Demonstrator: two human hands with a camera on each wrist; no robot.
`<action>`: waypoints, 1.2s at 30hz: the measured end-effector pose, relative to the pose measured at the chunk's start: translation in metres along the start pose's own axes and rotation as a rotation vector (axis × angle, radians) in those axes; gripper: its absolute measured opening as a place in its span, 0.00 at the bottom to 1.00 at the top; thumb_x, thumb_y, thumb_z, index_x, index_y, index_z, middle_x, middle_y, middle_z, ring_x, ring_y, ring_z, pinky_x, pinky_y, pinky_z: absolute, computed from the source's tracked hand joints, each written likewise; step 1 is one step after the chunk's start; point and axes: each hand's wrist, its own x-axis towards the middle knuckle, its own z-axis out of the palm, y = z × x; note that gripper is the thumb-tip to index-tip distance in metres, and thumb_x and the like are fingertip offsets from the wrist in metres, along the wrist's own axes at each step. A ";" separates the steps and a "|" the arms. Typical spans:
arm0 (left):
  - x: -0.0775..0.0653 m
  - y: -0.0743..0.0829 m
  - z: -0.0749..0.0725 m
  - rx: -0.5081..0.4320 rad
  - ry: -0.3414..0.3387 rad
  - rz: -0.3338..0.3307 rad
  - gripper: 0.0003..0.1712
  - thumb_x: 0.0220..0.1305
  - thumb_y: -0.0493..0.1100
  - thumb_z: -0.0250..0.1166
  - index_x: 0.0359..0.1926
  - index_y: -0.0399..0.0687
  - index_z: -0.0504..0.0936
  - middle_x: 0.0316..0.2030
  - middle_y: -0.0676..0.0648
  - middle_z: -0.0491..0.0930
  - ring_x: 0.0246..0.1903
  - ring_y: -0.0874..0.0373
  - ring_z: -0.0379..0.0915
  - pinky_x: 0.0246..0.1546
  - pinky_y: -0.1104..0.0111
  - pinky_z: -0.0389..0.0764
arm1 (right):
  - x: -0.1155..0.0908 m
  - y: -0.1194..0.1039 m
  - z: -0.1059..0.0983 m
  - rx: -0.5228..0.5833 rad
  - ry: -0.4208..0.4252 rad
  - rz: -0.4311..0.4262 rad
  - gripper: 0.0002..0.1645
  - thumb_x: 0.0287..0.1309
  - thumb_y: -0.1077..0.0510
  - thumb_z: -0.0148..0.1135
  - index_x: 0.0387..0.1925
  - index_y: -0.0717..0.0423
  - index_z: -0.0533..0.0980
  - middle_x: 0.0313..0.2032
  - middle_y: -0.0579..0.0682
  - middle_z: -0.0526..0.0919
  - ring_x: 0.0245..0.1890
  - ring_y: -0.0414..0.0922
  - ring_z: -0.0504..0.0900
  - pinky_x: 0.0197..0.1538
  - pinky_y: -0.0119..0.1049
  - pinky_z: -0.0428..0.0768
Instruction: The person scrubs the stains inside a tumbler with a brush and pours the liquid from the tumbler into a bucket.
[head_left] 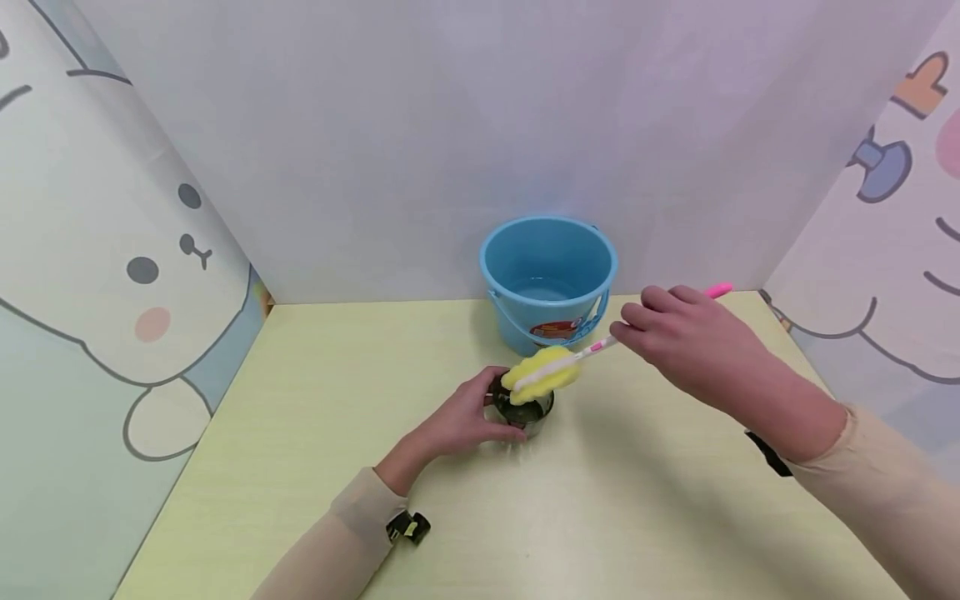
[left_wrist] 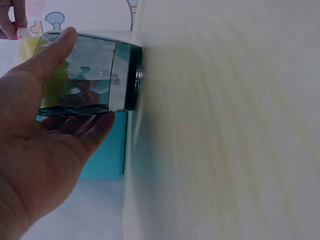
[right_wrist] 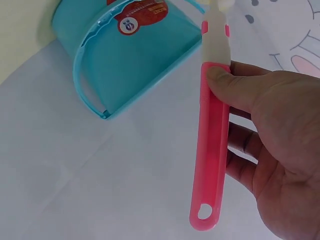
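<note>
A dark, see-through glass cup (head_left: 536, 415) stands upright on the table, its mouth facing up. My left hand (head_left: 461, 421) grips it from the left, thumb on the near side and fingers round the far side; the left wrist view shows the glass wall (left_wrist: 90, 70) between them. In my right hand (head_left: 697, 346) is a sponge cup brush, held by its pink handle (right_wrist: 212, 145) with the thumb along the top of the grip. The brush's yellow sponge head (head_left: 543, 371) slants down to the left, over the mouth of the cup.
A light blue bucket (head_left: 506, 312) with its handle hanging down stands behind the cup, against the back wall (head_left: 375, 167). Pale yellow table (head_left: 337, 358) spreads around both hands. Side walls with cartoon animals (head_left: 90, 208) flank it.
</note>
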 end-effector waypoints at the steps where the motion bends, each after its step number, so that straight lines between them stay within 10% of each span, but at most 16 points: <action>1: 0.000 0.000 0.000 -0.003 -0.001 0.003 0.52 0.55 0.51 0.85 0.75 0.51 0.65 0.68 0.53 0.74 0.67 0.57 0.72 0.68 0.61 0.76 | 0.003 -0.001 0.000 -0.019 -0.001 -0.015 0.39 0.33 0.63 0.93 0.52 0.58 0.83 0.39 0.52 0.79 0.38 0.52 0.72 0.40 0.43 0.76; 36: 0.002 -0.003 -0.001 0.001 -0.002 0.049 0.51 0.55 0.49 0.85 0.74 0.50 0.66 0.67 0.55 0.74 0.65 0.60 0.73 0.68 0.62 0.75 | 0.067 -0.029 0.022 -0.227 0.115 -0.288 0.39 0.37 0.47 0.93 0.53 0.56 0.87 0.47 0.53 0.85 0.46 0.52 0.77 0.45 0.41 0.75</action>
